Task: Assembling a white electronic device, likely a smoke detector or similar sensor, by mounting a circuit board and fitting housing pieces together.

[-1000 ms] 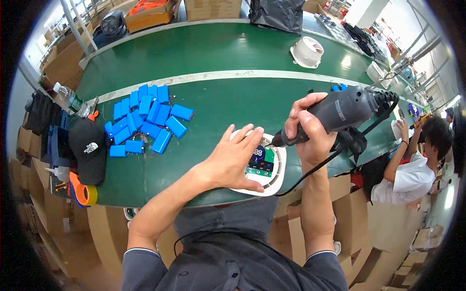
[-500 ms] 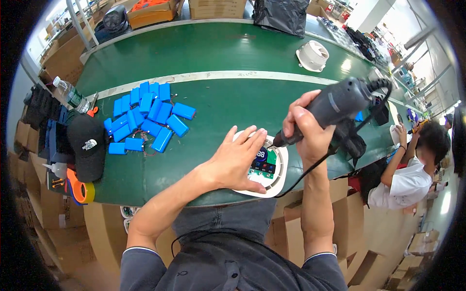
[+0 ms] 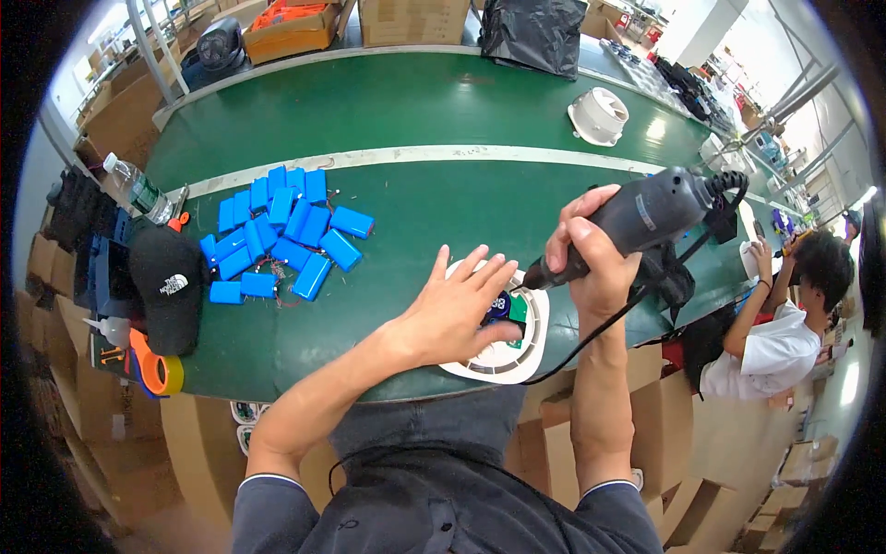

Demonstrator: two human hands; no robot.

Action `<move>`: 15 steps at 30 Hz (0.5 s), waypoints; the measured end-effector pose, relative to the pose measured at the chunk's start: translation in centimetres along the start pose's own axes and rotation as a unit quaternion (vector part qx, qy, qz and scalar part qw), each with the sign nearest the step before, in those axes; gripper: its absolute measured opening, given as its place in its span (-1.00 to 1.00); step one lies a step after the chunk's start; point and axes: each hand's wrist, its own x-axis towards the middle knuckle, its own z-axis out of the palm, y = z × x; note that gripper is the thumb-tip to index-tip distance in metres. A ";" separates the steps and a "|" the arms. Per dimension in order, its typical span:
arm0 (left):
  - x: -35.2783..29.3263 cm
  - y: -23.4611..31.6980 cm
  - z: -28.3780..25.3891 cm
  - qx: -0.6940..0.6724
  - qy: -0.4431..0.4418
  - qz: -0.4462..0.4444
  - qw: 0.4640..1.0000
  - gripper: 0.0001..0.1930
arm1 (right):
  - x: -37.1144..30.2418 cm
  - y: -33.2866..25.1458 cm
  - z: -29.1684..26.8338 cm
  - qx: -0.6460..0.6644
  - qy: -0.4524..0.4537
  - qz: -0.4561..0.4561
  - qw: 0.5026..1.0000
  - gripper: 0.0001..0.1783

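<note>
A white rounded plastic housing (image 3: 532, 351) lies at the table's near edge, with a green circuit board (image 3: 519, 334) and a small dark display inside. Over its left side rests my left hand (image 3: 454, 312), fingers spread and the thumb reaching across the board. My right hand (image 3: 595, 254) grips a black corded electric screwdriver (image 3: 651, 210), tilted so its nose points down and left. The screwdriver's tip is at the upper right part of the housing, close to my left fingertips; whether it touches a screw is too small to tell.
Several blue battery packs (image 3: 297, 222) lie loosely piled to the left. Beyond them are a black cap (image 3: 166, 286), a water bottle (image 3: 138, 189) and tape rolls (image 3: 164, 369). A white round part (image 3: 598, 117) stands far right. A co-worker (image 3: 775, 342) sits at the right.
My left thumb has moved up from the housing's lower rim onto the board area. The screwdriver stays near the same spot on the housing, and the view has shifted slightly.
</note>
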 end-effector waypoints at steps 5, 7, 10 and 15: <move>1.5 -0.6 1.0 -0.067 0.075 -0.051 0.994 -0.77 | -0.5 -1.2 -1.0 0.068 0.015 -0.023 0.997 -0.77; 2.3 -0.6 0.9 -0.042 0.065 -0.040 0.996 -0.82 | -0.5 -1.2 -1.3 0.066 0.017 -0.034 0.997 -0.77; 3.5 -0.4 0.6 0.020 0.043 -0.013 0.999 -0.87 | -0.8 -1.5 -1.7 0.077 0.021 -0.044 0.996 -0.77; 6.0 0.8 -0.4 0.144 -0.093 0.003 0.985 -0.92 | -1.5 -1.8 -2.5 0.081 0.025 -0.059 0.995 -0.75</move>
